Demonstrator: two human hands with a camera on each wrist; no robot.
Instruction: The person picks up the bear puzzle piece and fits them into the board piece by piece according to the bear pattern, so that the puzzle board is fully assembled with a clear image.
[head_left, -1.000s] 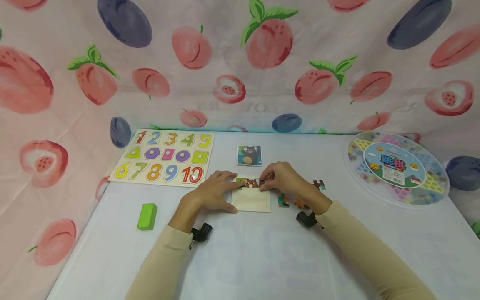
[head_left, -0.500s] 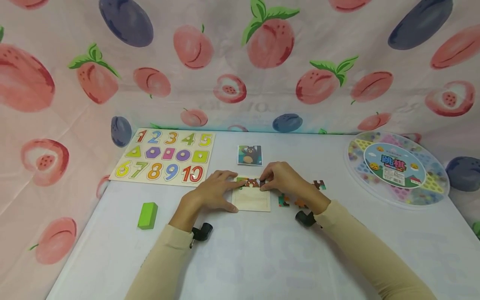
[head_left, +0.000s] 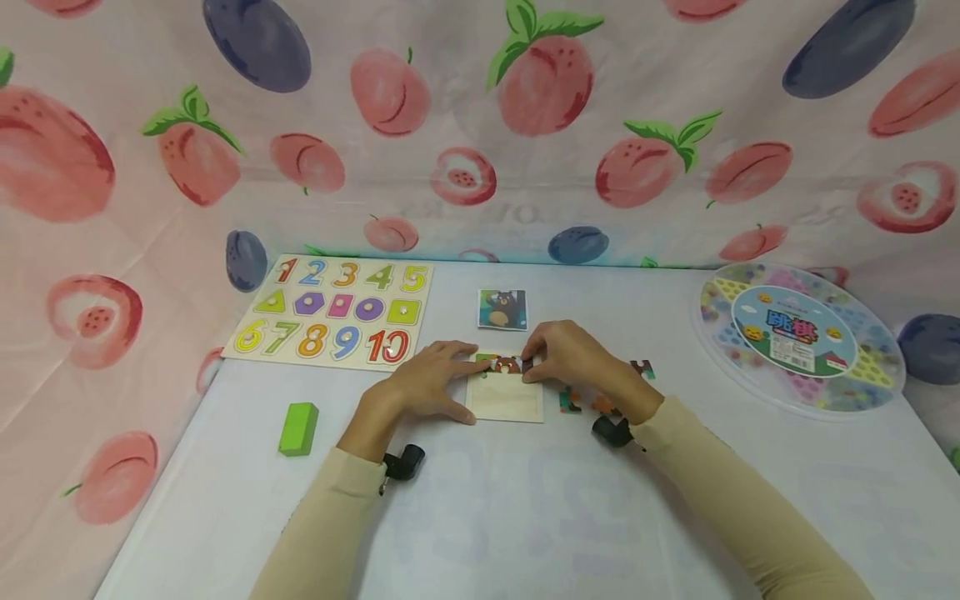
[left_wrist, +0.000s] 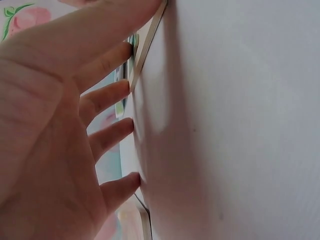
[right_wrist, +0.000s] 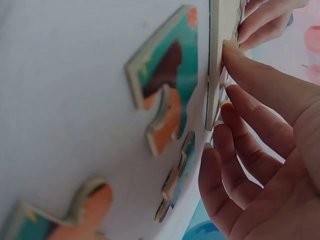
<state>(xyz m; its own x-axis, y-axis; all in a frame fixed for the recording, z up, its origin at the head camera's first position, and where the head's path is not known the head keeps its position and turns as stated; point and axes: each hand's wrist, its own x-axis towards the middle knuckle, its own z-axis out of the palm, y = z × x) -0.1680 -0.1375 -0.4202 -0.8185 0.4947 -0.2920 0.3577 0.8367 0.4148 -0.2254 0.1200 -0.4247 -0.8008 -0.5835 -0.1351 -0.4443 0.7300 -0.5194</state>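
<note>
A shallow wooden tray (head_left: pixel 506 402) lies mid-table, with picture pieces (head_left: pixel 506 365) along its far edge. My left hand (head_left: pixel 429 382) is spread at the tray's left side, its index fingertip on the pieces and its thumb by the near left corner. At the far right corner my right hand (head_left: pixel 572 357) pinches a small dark puzzle piece (head_left: pixel 527 365), mostly hidden by the fingers. Loose puzzle pieces (head_left: pixel 570 400) lie right of the tray, partly under the right forearm; the right wrist view shows a teal and brown piece (right_wrist: pixel 186 65) close up.
Behind the tray lies a bear picture card (head_left: pixel 502 309). A number and shape board (head_left: pixel 330 312) sits at the back left, a green block (head_left: pixel 298 429) nearer on the left. On the right is a round, clear game box (head_left: pixel 798 333). A fruit-print cloth (head_left: pixel 517 192) hangs behind.
The head view has shifted very slightly. Both hands stay at the tray, with no clear movement of the fingers or pieces.
</note>
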